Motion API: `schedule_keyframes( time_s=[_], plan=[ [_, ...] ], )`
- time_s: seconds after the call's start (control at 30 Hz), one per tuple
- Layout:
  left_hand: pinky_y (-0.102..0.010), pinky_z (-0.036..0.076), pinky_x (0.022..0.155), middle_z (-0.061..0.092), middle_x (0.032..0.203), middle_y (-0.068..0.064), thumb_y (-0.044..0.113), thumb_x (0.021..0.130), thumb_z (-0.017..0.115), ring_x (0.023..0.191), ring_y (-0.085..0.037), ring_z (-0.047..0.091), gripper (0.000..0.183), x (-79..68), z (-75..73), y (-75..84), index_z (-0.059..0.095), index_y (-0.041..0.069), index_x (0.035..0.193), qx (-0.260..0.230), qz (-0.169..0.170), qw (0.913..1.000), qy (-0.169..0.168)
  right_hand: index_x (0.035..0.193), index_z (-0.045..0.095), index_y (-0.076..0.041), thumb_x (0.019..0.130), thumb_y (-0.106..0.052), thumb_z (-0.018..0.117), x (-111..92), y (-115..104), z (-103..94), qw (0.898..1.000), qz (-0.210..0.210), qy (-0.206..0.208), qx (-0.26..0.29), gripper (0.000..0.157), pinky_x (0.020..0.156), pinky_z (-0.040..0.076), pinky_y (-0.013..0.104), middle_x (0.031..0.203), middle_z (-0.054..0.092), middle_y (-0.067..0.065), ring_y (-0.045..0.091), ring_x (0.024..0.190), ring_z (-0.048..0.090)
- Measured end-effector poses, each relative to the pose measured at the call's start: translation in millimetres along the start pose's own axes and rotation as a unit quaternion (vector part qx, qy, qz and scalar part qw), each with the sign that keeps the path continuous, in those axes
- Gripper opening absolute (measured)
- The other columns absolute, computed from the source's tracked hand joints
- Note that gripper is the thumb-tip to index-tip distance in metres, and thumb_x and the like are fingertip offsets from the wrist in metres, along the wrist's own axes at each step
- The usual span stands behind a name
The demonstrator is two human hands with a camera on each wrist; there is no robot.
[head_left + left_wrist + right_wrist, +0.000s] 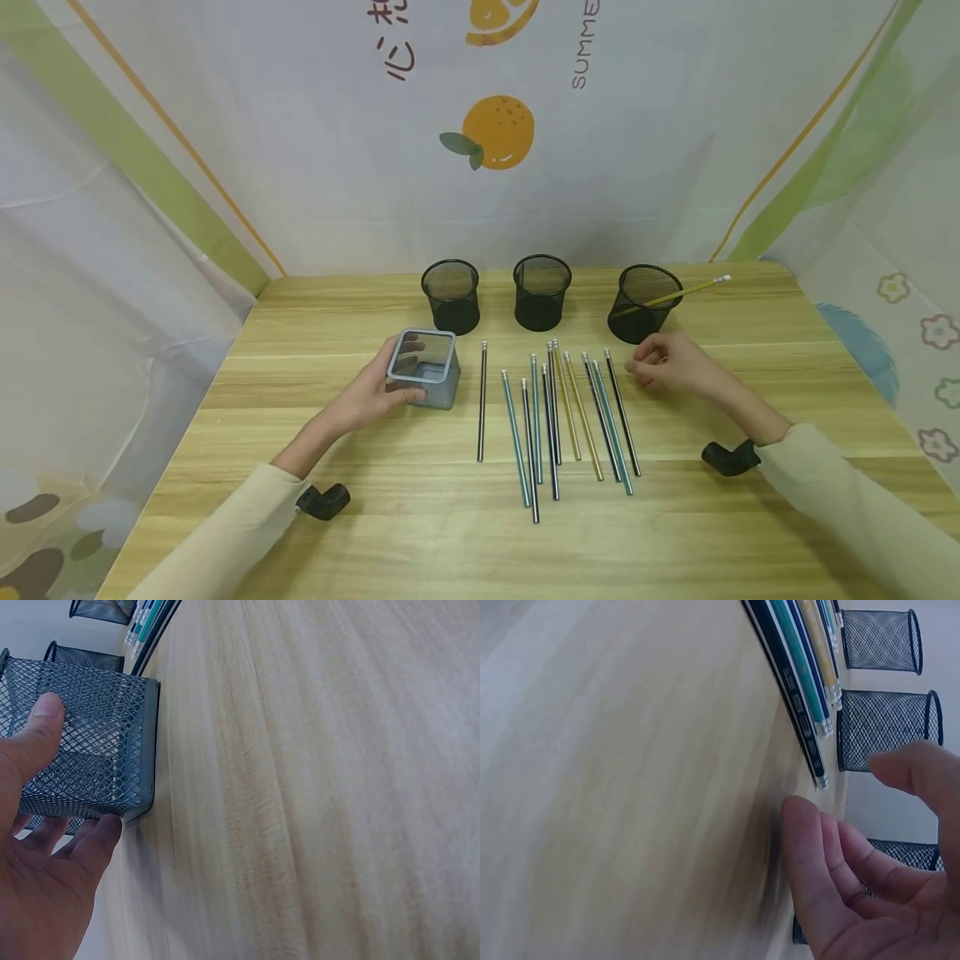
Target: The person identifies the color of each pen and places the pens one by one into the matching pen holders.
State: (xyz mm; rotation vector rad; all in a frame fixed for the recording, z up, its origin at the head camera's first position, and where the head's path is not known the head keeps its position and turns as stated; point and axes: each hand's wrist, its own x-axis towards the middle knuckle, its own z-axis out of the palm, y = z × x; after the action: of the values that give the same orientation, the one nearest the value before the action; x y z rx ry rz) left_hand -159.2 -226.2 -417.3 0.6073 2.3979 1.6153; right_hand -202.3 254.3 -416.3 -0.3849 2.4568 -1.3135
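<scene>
My left hand (366,398) grips a square grey mesh pen holder (442,393) on the left of the table, thumb on its near side and fingers round the left. In the left wrist view, the holder's solid base rim (150,742) is close against the wood. Over on the right, my right hand (672,364) hovers with thumb and fingers apart and nothing between them. Its fingertips are near the eraser end of the rightmost black pencil (622,414). Just behind that hand stands a round black mesh holder (636,327) with one yellow pencil (693,290) leaning in it.
Several black, teal and yellow pencils lie in a loose row mid-table, among them a lone black one (482,408) beside the square holder. Two more round mesh holders, left (455,312) and middle (538,310), stand at the back before a printed curtain (360,208).
</scene>
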Motion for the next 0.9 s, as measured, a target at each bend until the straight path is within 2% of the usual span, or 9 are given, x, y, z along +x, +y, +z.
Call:
schedule_keyframes(
  time_s=[0.4, 0.77, 0.9],
  plan=[
    [-0.05, 0.048, 0.102, 0.037, 0.149, -0.031, -0.012, 0.088, 0.073, 0.131, -0.049, 0.044, 0.083, 0.7, -0.2, -3.5, 0.024, 0.0, 0.154, 0.0, 0.017, 0.9999, 0.0, 0.097, 0.061, 0.009, 0.095, -0.009, 0.072, 5.0, -6.0, 13.9, 1.0, 0.014, -0.002, -0.024, 0.022, 0.059, 0.061, 0.033, 0.081, 0.064, 0.012, 0.023, 0.068, 0.068],
    [-0.05, 0.047, 0.103, 0.037, 0.15, -0.029, -0.012, 0.088, 0.072, 0.133, -0.047, 0.042, 0.082, 1.5, -0.1, -4.0, 0.025, 0.0, 0.154, 0.0, 0.008, 1.0, 0.001, 0.091, 0.062, 0.006, 0.089, -0.005, 0.074, 8.3, -14.7, 24.9, 0.999, 0.031, 0.0, -0.044, 0.017, 0.057, 0.061, 0.032, 0.075, 0.065, 0.009, 0.023, 0.061, 0.068],
    [-0.051, 0.047, 0.103, 0.037, 0.15, -0.029, -0.013, 0.088, 0.072, 0.133, -0.048, 0.042, 0.082, 1.1, -0.2, -3.6, 0.024, 0.0, 0.154, -0.001, 0.008, 1.0, 0.0, 0.086, 0.062, 0.004, 0.088, -0.005, 0.075, 9.1, -16.3, 26.9, 0.997, 0.033, 0.004, -0.066, 0.016, 0.055, 0.061, 0.032, 0.072, 0.065, 0.007, 0.022, 0.059, 0.068]
  ],
)
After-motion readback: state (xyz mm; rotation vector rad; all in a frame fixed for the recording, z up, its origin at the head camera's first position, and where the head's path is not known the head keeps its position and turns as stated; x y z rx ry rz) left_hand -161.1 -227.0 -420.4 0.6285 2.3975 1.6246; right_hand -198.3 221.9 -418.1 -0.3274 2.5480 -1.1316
